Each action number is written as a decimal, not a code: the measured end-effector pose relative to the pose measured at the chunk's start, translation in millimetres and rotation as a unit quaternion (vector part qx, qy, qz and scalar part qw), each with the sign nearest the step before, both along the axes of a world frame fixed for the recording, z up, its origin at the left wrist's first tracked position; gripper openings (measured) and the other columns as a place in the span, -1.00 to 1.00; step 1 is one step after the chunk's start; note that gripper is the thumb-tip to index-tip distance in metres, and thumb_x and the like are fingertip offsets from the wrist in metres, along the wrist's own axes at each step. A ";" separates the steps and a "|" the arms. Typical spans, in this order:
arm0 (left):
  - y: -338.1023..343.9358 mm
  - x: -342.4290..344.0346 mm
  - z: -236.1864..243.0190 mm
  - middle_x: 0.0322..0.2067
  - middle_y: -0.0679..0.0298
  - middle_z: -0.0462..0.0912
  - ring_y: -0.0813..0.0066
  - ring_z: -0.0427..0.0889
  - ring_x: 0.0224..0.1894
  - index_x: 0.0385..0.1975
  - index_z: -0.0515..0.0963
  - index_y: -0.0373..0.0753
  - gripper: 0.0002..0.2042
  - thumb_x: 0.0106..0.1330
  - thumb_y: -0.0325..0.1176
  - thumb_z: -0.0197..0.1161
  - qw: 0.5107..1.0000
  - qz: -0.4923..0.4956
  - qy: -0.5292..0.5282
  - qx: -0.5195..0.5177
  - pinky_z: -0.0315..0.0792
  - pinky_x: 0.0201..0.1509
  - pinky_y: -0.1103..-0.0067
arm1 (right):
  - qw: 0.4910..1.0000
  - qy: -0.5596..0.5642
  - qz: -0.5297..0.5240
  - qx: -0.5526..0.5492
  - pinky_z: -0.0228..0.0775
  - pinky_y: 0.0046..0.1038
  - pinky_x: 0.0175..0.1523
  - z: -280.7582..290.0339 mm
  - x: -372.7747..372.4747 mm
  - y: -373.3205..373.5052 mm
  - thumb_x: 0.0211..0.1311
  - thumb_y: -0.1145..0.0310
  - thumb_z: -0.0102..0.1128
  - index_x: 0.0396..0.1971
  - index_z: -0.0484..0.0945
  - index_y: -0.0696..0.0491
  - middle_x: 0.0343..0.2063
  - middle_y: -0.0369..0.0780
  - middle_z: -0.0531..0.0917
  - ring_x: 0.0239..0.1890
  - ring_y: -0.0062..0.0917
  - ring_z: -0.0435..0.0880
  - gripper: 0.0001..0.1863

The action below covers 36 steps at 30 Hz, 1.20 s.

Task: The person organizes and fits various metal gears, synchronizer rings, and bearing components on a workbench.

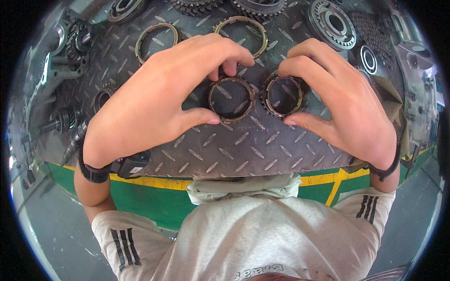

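Two toothed synchronizer rings lie side by side on a dark tread-plate table. My left hand (183,77) is closed about the left synchronizer ring (253,99). Its thumb meets the ring's lower left rim, and curled fingers are at the top rim; the index fingertip reaches over toward a larger brass ring (266,40) behind. My right hand (340,96) grips the right synchronizer ring (266,104), thumb at the lower rim and fingers at the upper edge. A narrow gap separates the two held rings. Another brass ring (137,46) is partly hidden behind my left hand.
Large toothed gears (260,8) line the far edge. A round toothed hub (332,24) and a bearing (369,59) lie at far right. Metal housings and shafts (56,122) crowd the left. The tread plate's near edge (225,174) runs before my torso.
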<state>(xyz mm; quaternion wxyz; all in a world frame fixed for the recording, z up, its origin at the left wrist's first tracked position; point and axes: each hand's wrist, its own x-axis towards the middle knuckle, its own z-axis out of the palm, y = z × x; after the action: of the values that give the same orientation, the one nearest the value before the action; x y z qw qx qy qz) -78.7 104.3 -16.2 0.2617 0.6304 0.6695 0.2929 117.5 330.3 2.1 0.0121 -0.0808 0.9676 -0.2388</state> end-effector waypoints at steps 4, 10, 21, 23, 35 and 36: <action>0.4 -0.3 2.0 -0.03 0.20 0.65 0.26 0.64 -0.05 0.25 0.60 -0.21 -0.23 -0.14 -0.57 0.63 1.000 -0.010 0.028 0.009 0.54 0.05 0.40 | 1.000 -0.008 -0.011 -0.017 0.57 -0.19 0.10 0.1 -1.6 -1.0 -0.11 0.44 0.68 0.12 0.57 0.07 0.03 -0.09 0.63 0.02 -0.07 0.67 -0.31; -0.5 1.8 -3.6 -0.05 0.18 0.65 0.23 0.66 -0.04 0.25 0.60 -0.21 -0.21 -0.17 -0.58 0.63 0.998 0.005 0.030 0.049 0.54 0.04 0.39 | 0.993 -0.027 -0.029 -0.113 0.58 -0.30 -0.01 -4.5 -0.5 0.1 -0.13 0.51 0.67 0.24 0.57 0.06 -0.03 -0.13 0.67 -0.06 -0.21 0.71 -0.21; 0.6 4.2 1.3 -0.02 0.26 0.65 0.47 0.67 -0.17 0.34 0.58 -0.17 -0.18 -0.09 -0.67 0.61 0.997 0.020 -0.077 0.002 0.54 -0.13 0.53 | 0.992 -0.003 -0.004 -0.128 0.64 -0.32 0.00 -4.5 -1.3 7.5 -0.13 0.58 0.63 0.38 0.54 0.02 0.15 -0.14 0.69 0.01 -0.23 0.75 -0.09; 0.2 4.3 2.4 -0.03 0.26 0.66 0.48 0.67 -0.18 0.37 0.57 -0.16 -0.15 -0.10 -0.69 0.59 0.994 0.026 -0.102 -0.011 0.54 -0.13 0.54 | 0.991 -0.012 -0.001 -0.132 0.65 -0.29 0.03 -2.4 -3.3 7.5 -0.12 0.58 0.63 0.38 0.54 0.03 0.14 -0.14 0.69 0.01 -0.22 0.75 -0.10; -2.8 -2.4 2.4 0.00 0.26 0.80 0.52 0.76 -0.19 0.37 0.61 -0.16 -0.19 -0.04 -0.63 0.60 0.995 0.039 -0.091 0.013 0.56 -0.09 0.58 | 0.993 -0.008 0.001 -0.121 0.59 -0.32 -0.04 -0.2 -3.0 -0.4 -0.13 0.65 0.59 0.29 0.59 0.05 0.07 -0.16 0.69 -0.01 -0.21 0.76 -0.17; -2.5 -2.9 2.8 0.01 0.25 0.80 0.52 0.77 -0.18 0.36 0.62 -0.16 -0.20 -0.04 -0.61 0.61 0.996 0.037 -0.082 0.014 0.57 -0.09 0.57 | 0.993 -0.006 0.002 -0.121 0.59 -0.32 -0.04 -0.4 -3.8 -1.4 -0.14 0.65 0.59 0.28 0.59 0.05 0.06 -0.16 0.69 -0.01 -0.21 0.76 -0.18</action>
<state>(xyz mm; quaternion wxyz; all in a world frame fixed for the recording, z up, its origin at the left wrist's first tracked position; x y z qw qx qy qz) -81.5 101.8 -13.4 0.2954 0.5825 0.6648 0.3626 113.7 328.9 1.7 0.0083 -0.0818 0.9314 -0.3546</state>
